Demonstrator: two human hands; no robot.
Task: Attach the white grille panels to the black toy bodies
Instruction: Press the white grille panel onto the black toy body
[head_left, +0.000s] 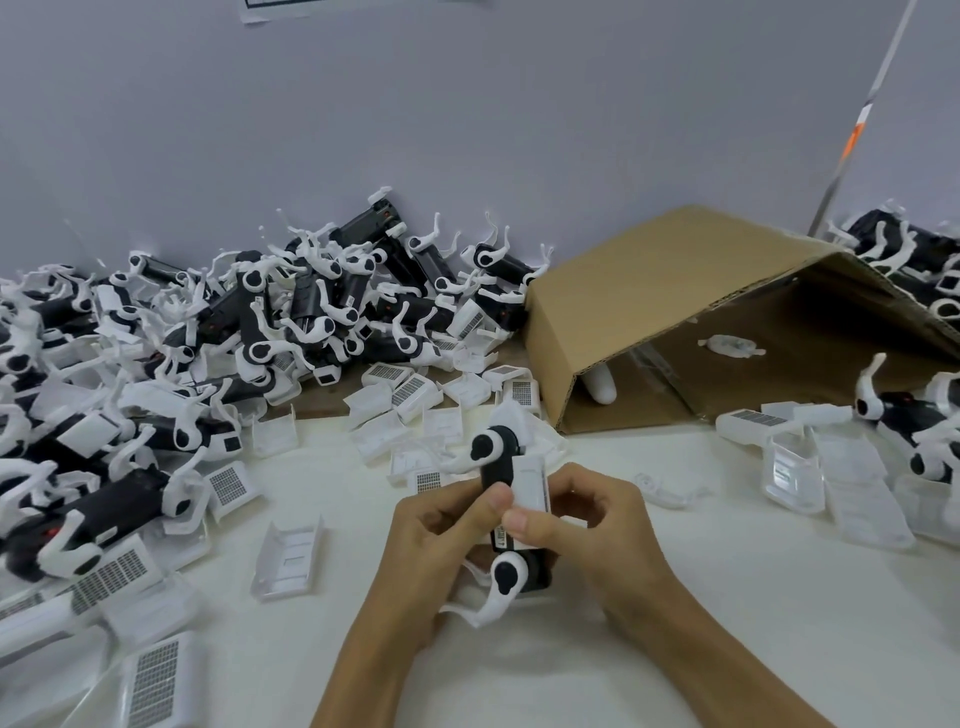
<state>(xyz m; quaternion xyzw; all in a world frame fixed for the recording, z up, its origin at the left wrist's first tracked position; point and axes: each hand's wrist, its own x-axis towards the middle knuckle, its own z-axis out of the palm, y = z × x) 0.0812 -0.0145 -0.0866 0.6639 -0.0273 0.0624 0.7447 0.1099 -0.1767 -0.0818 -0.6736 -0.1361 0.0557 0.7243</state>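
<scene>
Both hands' grip, left hand and right hand, clasping black toy body with white grille panel.

black toy body, white grille panel, brown box.

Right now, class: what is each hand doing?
Left hand: grips the black toy body.
Right hand: pinches the white grille panel against that body.

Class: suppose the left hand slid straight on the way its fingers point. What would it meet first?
The left hand points right, and its fingers already grip the black toy body. Just beyond are the white panel and the right hand, though depth is unclear.
</scene>
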